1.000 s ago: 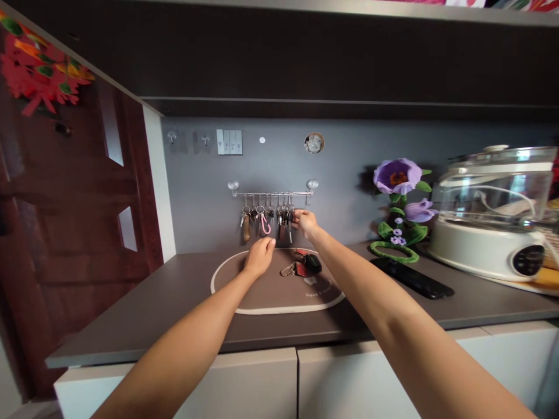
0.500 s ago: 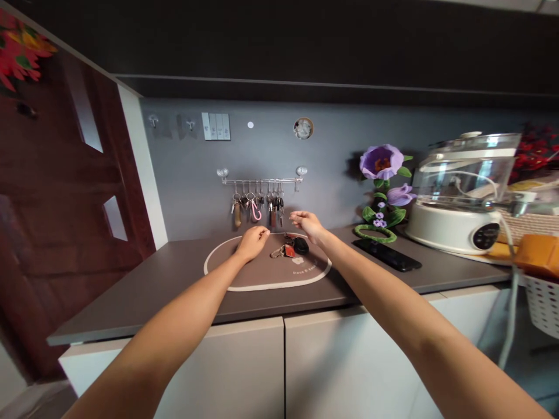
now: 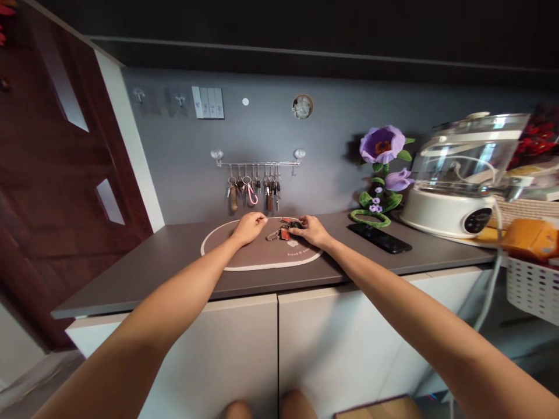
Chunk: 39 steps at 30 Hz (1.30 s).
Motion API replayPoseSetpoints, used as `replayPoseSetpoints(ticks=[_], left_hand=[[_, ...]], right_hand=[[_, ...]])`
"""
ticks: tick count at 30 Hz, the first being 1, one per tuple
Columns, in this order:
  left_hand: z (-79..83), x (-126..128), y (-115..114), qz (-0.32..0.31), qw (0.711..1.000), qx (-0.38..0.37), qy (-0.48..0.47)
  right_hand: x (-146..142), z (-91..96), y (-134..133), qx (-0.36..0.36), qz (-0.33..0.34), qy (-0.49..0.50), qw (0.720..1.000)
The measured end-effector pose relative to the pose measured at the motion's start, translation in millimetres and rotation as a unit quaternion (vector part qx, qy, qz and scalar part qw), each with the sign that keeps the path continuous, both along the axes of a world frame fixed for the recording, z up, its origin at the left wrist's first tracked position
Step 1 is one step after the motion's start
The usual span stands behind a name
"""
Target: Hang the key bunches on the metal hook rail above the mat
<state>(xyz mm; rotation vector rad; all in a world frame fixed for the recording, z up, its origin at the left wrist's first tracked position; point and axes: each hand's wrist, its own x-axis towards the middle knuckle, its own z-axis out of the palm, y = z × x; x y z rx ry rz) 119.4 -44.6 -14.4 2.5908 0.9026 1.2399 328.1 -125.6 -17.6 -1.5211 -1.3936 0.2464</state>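
Observation:
A small bunch of keys lies on the brown oval mat (image 3: 244, 261), made up of a black key fob (image 3: 295, 226), red tags (image 3: 285, 234) and a beaded chain (image 3: 273, 235). My right hand (image 3: 312, 230) is down at the bunch's right side, thumb and fingers closed around the black fob and partly covering it. To the left, my left hand (image 3: 250, 228) rests at the mat with its fingers curled in, apart from the keys; nothing shows in it.
Behind the mat, a clear hook rail (image 3: 257, 164) on the wall carries several hanging keys (image 3: 269, 201). At right are a black phone (image 3: 379, 238), a purple flower ornament (image 3: 382, 145), a glass-topped appliance (image 3: 454, 203) and a white basket (image 3: 533, 288). A dark cabinet (image 3: 279, 35) overhangs the counter.
My right hand has come down from above the mat onto the key fob. My left hand has stayed nearly in place. The view has tilted downward.

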Motion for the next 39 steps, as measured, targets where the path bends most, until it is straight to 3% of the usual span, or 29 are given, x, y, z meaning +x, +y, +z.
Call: replayPoseSetpoints(ticks=[9,20,27,39], left_hand=[[2.2,4.2,-5.9,-0.005,0.999,0.013,0.031],[3.2,9.3,-12.1,-0.019,0.999,0.030,0.035],[2.8,9.5,-10.9,-0.021,0.998,0.045,0.024],[9.0,14.1,-16.8,-0.032,0.997,0.072,-0.003]], right_hand=[[-7.8,6.0,-4.7,-0.091,-0.035,-0.225,0.969],[-10.7,9.5,-5.9,-0.079,-0.063,-0.240,0.966],[-12.6,10.5,-2.5,0.023,-0.074,-0.188,0.979],[-18.0,15.3,-3.9,0.198,-0.052,-0.130,0.970]])
